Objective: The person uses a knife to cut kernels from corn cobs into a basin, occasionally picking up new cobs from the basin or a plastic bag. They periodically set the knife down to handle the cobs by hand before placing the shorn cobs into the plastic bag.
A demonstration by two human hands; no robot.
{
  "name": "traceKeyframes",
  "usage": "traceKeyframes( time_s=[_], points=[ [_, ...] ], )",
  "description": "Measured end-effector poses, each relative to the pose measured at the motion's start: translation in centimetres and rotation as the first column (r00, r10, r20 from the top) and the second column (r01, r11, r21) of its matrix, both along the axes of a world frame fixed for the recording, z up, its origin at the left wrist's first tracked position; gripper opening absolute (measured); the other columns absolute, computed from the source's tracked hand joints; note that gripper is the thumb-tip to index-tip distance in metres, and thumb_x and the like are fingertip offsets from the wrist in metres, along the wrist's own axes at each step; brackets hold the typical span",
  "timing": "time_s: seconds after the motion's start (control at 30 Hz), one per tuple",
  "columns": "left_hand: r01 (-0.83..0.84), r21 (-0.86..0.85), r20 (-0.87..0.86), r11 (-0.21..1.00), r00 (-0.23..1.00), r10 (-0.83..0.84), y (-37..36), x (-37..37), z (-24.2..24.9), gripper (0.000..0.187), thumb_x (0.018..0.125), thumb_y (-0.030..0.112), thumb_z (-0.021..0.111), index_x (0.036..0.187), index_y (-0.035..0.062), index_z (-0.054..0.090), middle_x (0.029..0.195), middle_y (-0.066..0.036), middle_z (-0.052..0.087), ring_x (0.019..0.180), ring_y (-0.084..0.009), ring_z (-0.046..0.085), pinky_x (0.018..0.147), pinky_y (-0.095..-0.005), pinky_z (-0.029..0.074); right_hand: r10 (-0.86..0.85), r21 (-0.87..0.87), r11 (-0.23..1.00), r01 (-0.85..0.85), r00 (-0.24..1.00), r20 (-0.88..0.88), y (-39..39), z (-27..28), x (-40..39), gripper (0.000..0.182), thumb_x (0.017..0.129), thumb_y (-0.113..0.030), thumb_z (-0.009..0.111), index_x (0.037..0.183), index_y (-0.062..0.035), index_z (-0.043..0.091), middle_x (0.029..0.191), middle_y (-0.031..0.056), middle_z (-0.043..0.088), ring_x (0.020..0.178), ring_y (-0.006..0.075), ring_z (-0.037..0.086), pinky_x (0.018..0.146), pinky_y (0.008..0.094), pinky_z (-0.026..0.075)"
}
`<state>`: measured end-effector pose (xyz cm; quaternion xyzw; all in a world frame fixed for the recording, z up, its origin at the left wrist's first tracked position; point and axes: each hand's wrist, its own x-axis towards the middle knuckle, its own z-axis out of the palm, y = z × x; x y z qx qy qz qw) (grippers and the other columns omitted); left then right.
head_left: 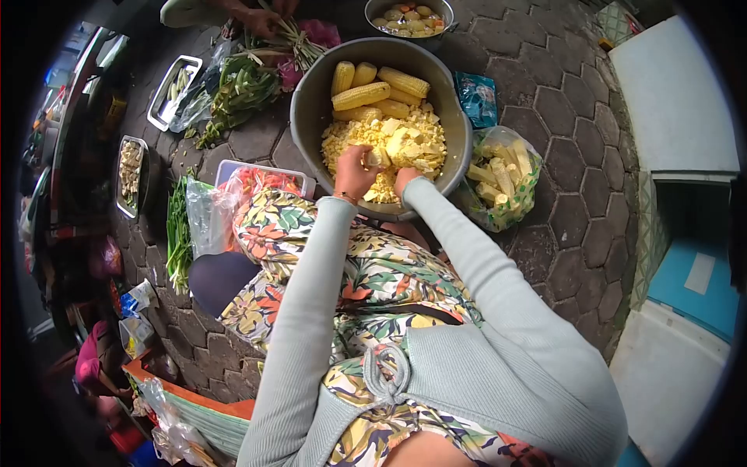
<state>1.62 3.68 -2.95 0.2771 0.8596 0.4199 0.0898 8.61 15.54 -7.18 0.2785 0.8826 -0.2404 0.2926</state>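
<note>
A large grey tub (302,128) stands in front of me, with cut corn kernels (346,140) heaped in its near part. Whole peeled corn cobs (362,96) lie on the far side of the heap. Over the kernels, my left hand (355,171) is closed around a corn cob (378,157), its pale yellow end showing past the fingers. Close beside it, to the right, my right hand (405,180) is low in the tub with its fingers curled. Whatever it holds is hidden from view.
Right of the tub sit a bag of stripped cobs (502,175) and a blue packet (476,100). A metal bowl (440,29) with peeled vegetables in water stands beyond. To the left are a tray of red slices (268,177), green onions (179,233) and another person's hands (264,22) with long greens.
</note>
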Motion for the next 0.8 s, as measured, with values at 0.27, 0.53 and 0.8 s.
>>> traceKeyframes(
  time_s=[0.27, 0.53, 0.8],
  points=[
    [-0.153, -0.091, -0.072, 0.984, 0.987, 0.146, -1.2, -0.7, -0.2, 0.045, 0.061, 0.019, 0.072, 0.101, 0.0023, 0.057, 0.089, -0.019, 0.058, 0.085, -0.0322, 0.056, 0.078, -0.0363, 0.045, 0.205, 0.08, 0.976, -0.204, 0.979, -0.008, 1.5, -1.8, -0.1, 0.034, 0.075, -0.022, 0.044, 0.096, -0.0025, 0.063, 0.101, 0.018, 0.06, 0.091, 0.0297, 0.059, 0.079, 0.0355, 0.047],
    [-0.015, -0.025, -0.104, 1.0, 0.995, 0.012, -0.5, -1.2, 0.7, 0.038, 0.059, 0.007, 0.068, 0.096, 0.0024, 0.058, 0.092, -0.016, 0.058, 0.091, -0.0327, 0.055, 0.08, -0.0366, 0.044, 0.177, 0.025, 0.984, -0.176, 0.959, -0.22, 2.1, 6.0, 4.9, 0.026, 0.081, -0.02, 0.043, 0.082, 0.0013, 0.058, 0.076, 0.0214, 0.059, 0.074, 0.0355, 0.059, 0.069, 0.0433, 0.047],
    [0.086, 0.057, -0.084, 0.995, 0.993, -0.081, -0.4, -1.4, 0.6, 0.039, 0.054, 0.005, 0.074, 0.089, -0.0011, 0.059, 0.084, -0.013, 0.058, 0.076, -0.0268, 0.058, 0.067, -0.031, 0.048, -0.061, 0.0, 0.998, 0.069, 0.885, -0.462, -1.5, 8.0, 5.2, 0.024, 0.087, -0.025, 0.042, 0.093, -0.0015, 0.041, 0.067, 0.0226, 0.059, 0.067, 0.0403, 0.058, 0.061, 0.0484, 0.045]
  ],
)
